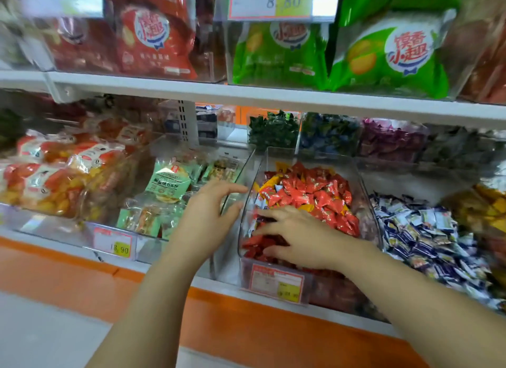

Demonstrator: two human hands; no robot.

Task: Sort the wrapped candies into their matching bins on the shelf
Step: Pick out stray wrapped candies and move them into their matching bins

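The right hand point(295, 236) lies spread, gripping nothing, on red wrapped candies point(315, 195) in a clear bin point(301, 159). The left hand point(208, 211), fingers relaxed, reaches the bin's left wall. Blue-white candies point(427, 230) lie right of the right hand.

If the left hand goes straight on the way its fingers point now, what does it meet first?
Probably the left wall of the clear bin with red candies; the left hand has fingertips almost at its rim. Depth is unclear.
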